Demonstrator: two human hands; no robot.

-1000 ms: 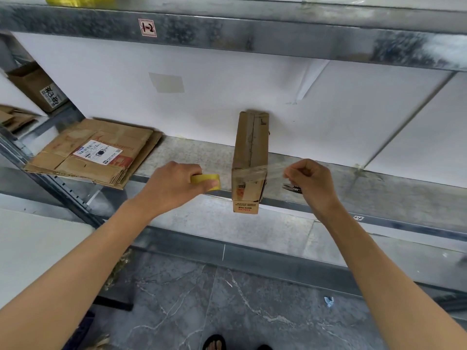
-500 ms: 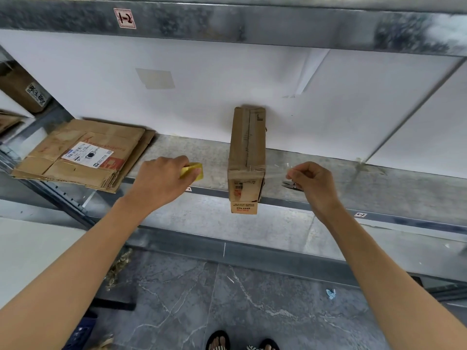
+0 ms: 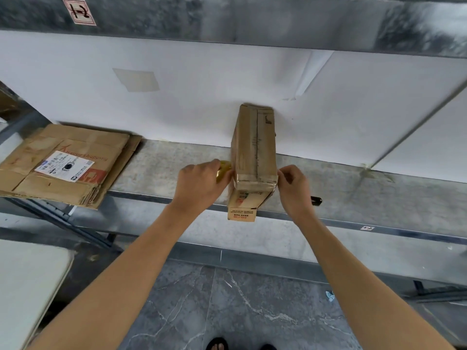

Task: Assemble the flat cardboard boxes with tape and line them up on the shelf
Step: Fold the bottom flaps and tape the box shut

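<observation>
One box in work: narrow brown cardboard box (image 3: pixel 254 147); stands on a thin long side on the grey metal shelf (image 3: pixel 177 170); far end against the white back panel (image 3: pixel 202 97); near end overhangs the shelf's front edge; printed loose flap (image 3: pixel 242 213) hangs down from that end
Tape: clear glossy tape strip (image 3: pixel 255 178); lies across the box's top at the near end, reaching from one hand to the other
Left hand (image 3: pixel 199 184): fingers curled round a yellow tape roll (image 3: pixel 224 170); roll mostly hidden by the hand and touching the box's left side
Right hand (image 3: pixel 294 185): thumb and fingertips (image 3: pixel 282 173) closed in a narrow pinch on the strip's right end, at the box's upper right corner
Beside right hand: small black object (image 3: pixel 316 200) on the shelf near its front edge; kind cannot be told
Flat stock: stack of flattened brown cardboard boxes (image 3: pixel 50 189); same shelf, well to the left of the box; white printed shipping label (image 3: pixel 67 165) on the top sheet
Above: grey metal upper beam (image 3: pixel 252 21); red-bordered white tag (image 3: pixel 79 11) stuck on its left part
Below: grey marbled floor tiles (image 3: pixel 240 311); dark sandal toes (image 3: pixel 217 344) at the bottom edge; small blue scrap (image 3: pixel 329 296) on the floor to the right
Lower left: pale flat surface (image 3: pixel 25 286); cut off by the frame
</observation>
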